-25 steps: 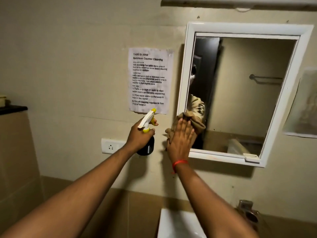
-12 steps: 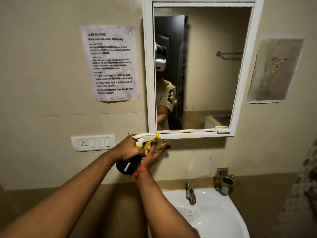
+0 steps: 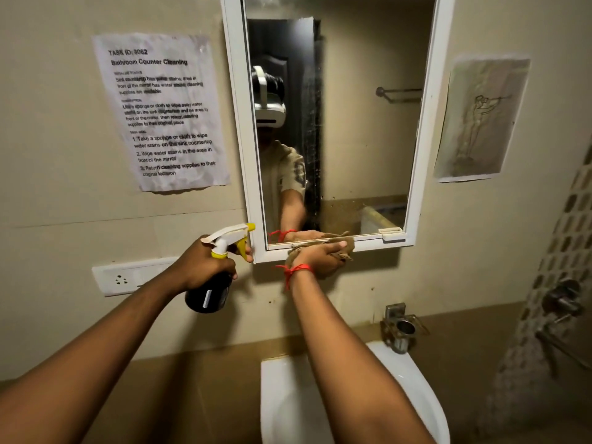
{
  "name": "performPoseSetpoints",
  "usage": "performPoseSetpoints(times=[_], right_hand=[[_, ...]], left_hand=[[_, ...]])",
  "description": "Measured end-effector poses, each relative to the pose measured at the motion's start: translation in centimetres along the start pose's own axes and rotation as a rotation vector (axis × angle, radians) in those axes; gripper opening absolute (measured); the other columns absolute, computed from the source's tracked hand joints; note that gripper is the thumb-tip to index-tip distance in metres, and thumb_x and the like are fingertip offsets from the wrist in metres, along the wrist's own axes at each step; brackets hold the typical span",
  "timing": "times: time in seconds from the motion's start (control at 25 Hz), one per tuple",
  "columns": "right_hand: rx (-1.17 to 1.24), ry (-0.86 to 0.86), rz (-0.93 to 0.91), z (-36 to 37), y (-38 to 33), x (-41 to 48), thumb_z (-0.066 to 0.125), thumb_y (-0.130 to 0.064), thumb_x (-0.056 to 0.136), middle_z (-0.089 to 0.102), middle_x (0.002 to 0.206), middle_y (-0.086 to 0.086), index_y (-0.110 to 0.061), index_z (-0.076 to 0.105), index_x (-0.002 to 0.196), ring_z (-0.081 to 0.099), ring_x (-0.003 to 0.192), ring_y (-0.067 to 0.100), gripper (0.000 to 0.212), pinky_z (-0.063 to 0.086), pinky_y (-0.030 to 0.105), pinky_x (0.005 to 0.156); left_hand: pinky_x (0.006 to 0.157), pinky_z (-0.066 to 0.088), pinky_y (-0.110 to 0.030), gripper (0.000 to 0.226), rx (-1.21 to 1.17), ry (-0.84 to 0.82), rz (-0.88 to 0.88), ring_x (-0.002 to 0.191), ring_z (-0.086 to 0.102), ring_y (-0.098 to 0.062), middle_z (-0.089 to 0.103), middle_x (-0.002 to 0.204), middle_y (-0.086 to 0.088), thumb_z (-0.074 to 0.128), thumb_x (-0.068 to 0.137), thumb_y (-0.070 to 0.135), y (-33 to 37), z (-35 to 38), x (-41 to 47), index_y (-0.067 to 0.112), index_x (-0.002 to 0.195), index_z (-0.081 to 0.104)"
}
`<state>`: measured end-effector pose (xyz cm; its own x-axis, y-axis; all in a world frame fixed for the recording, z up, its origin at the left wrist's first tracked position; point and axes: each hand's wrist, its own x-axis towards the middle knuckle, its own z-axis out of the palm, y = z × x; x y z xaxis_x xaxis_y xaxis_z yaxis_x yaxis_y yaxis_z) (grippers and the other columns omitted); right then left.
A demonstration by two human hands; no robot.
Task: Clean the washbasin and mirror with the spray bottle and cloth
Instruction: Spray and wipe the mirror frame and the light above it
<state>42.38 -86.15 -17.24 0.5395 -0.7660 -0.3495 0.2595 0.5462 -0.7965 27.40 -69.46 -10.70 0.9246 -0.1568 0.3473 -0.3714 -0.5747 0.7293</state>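
A white-framed mirror (image 3: 362,129) hangs on the beige wall, smeared down its middle. My right hand (image 3: 320,259), a red thread at its wrist, presses a brown cloth (image 3: 347,246) against the mirror's lower frame edge. To the left, my left hand (image 3: 200,265) grips a dark spray bottle (image 3: 208,294) with a white and yellow trigger head, nozzle close to the frame's lower left corner. The white washbasin (image 3: 413,389) sits below, partly hidden by my right forearm.
A printed task sheet (image 3: 160,110) is taped left of the mirror, a faded drawing (image 3: 480,120) to its right. A white socket plate (image 3: 128,278) sits under the sheet. A metal holder (image 3: 400,330) is fixed above the basin. Tap fittings (image 3: 563,299) stick out at the right.
My right hand with the cloth moved right and up, from beside the bottle below the mirror onto its bottom frame edge. The bottle stayed at the lower left corner. The view shifted closer.
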Motion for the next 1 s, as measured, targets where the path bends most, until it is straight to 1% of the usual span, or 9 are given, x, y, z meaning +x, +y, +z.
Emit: performPoseSetpoints(times=[0.12,0.24,0.36,0.4,0.48,0.56,0.72,0.84,1.0], right_hand=[[0.035,0.148,0.035,-0.5,-3.8,4.1,0.040,-0.047,0.104,0.067,0.123,0.024,0.000,0.060,0.122,0.064,0.109,0.044,0.054,0.049,0.035,0.084],[0.113,0.147,0.050,-0.2,-5.0,5.8,0.039,-0.049,0.104,0.069,0.122,0.019,-0.004,0.061,0.123,0.067,0.107,0.039,0.053,0.042,0.026,0.079],[0.026,0.055,0.067,-0.3,-3.3,2.5,0.040,-0.054,0.101,0.069,0.119,0.022,-0.005,0.062,0.120,0.066,0.105,0.043,0.057,0.052,0.037,0.083],[0.013,0.002,0.079,-0.4,-1.6,0.5,0.040,-0.055,0.101,0.070,0.118,0.022,-0.006,0.062,0.120,0.066,0.105,0.044,0.057,0.053,0.039,0.084],[-0.039,-0.118,0.160,-1.1,1.0,-4.7,0.041,-0.055,0.101,0.068,0.120,0.023,-0.007,0.061,0.123,0.065,0.105,0.044,0.056,0.052,0.040,0.085],[-0.026,-0.230,0.262,-1.3,2.5,-9.1,0.044,-0.055,0.100,0.068,0.123,0.021,-0.009,0.060,0.126,0.064,0.109,0.043,0.056,0.052,0.039,0.089],[-0.003,-0.269,0.326,-2.1,1.6,-10.0,0.046,-0.056,0.100,0.069,0.120,0.019,-0.009,0.062,0.125,0.065,0.110,0.041,0.055,0.050,0.036,0.089],[0.157,-0.226,0.398,-2.1,-2.2,-4.9,0.040,-0.051,0.104,0.068,0.105,0.018,-0.004,0.062,0.122,0.069,0.092,0.040,0.055,0.053,0.035,0.075],[0.292,-0.107,0.381,-0.7,-5.2,4.9,0.036,-0.062,0.100,0.074,0.093,0.013,-0.003,0.064,0.113,0.071,0.067,0.034,0.066,0.062,0.041,0.070]], left_hand=[[0.071,0.062,-0.033,0.060,-0.065,0.011,0.030,0.092,0.073,-0.028,0.077,0.100,-0.012,0.060,0.073,-0.024,1.0,2.3,1.6,0.010,0.121,0.068],[0.068,0.062,-0.030,0.065,-0.110,0.022,0.042,0.083,0.071,-0.029,0.075,0.106,-0.018,0.055,0.075,-0.026,1.6,3.1,2.2,0.016,0.124,0.066],[0.069,0.062,-0.035,0.054,-0.135,0.070,0.046,0.100,0.072,-0.035,0.074,0.108,-0.019,0.060,0.071,-0.022,1.7,2.2,1.8,0.005,0.117,0.067],[0.071,0.061,-0.038,0.060,-0.138,0.083,0.038,0.103,0.072,-0.034,0.074,0.106,-0.018,0.062,0.068,-0.019,1.7,1.6,1.5,0.007,0.122,0.067],[0.081,0.062,-0.043,0.067,-0.103,0.110,0.026,0.104,0.073,-0.029,0.075,0.104,-0.015,0.065,0.066,-0.015,1.6,0.8,1.0,0.016,0.125,0.068],[0.091,0.061,-0.047,0.053,-0.063,0.118,0.031,0.102,0.075,-0.025,0.078,0.103,-0.008,0.066,0.064,-0.007,1.9,0.3,0.4,0.018,0.110,0.073],[0.091,0.060,-0.053,0.049,-0.018,0.069,0.015,0.100,0.074,-0.035,0.080,0.103,-0.010,0.070,0.062,0.002,2.4,1.1,1.2,0.020,0.107,0.074],[0.086,0.060,-0.058,0.047,-0.031,0.051,0.002,0.095,0.070,-0.044,0.078,0.099,-0.016,0.075,0.061,0.009,2.8,3.6,2.3,0.021,0.106,0.074],[0.092,0.062,-0.044,0.059,-0.094,-0.016,0.033,0.101,0.072,-0.033,0.079,0.103,-0.010,0.073,0.063,0.004,3.6,8.0,3.7,0.020,0.120,0.070]])
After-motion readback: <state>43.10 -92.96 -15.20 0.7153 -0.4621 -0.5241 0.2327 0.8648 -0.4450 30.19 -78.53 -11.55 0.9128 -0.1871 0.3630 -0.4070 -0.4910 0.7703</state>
